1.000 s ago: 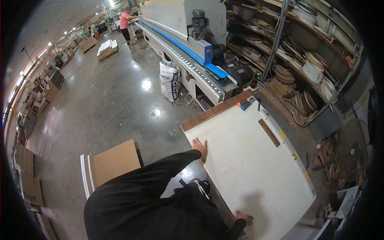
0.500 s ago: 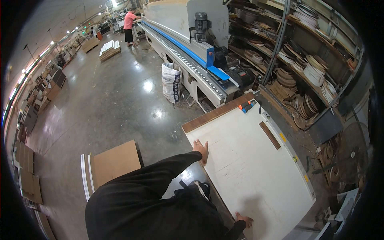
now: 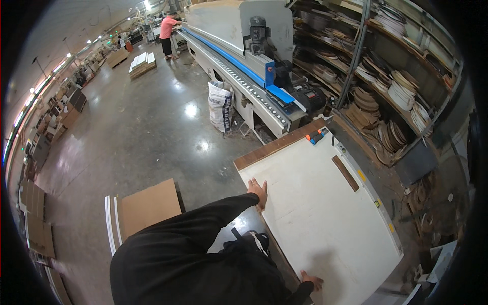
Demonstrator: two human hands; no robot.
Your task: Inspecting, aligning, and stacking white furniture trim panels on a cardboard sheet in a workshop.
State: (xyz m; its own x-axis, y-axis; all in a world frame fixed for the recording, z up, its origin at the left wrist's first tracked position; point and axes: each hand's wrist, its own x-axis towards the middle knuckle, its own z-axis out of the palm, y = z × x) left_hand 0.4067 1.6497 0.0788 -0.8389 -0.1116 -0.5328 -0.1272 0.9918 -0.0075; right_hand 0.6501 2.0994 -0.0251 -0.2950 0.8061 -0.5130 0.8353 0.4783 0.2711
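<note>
A white-topped worktable (image 3: pixel 315 203) with scuffs on its surface fills the lower right. My left hand (image 3: pixel 258 193) lies at its near left edge, fingers spread and nothing in them. Further down the same edge, my right hand (image 3: pixel 311 280) rests open on the top, also holding nothing. A long spirit level (image 3: pixel 369 189) runs along the far right edge. Beside it lies a narrow dark brown strip (image 3: pixel 345 173). Small hand tools with orange and blue-black handles (image 3: pixel 316 136) sit at the far end, next to a brown wooden border (image 3: pixel 279 146).
Beyond the table stands a long machine (image 3: pixel 239 71) with a blue rail and a motor. A white sack (image 3: pixel 220 107) leans by it. Shelves (image 3: pixel 386 76) hold coiled edging at right. Brown panels (image 3: pixel 150 208) lie at left. A person in a pink shirt (image 3: pixel 168 28) stands far off.
The whole view has shifted slightly to the right and down. Both hands stay at the same places on the worktable.
</note>
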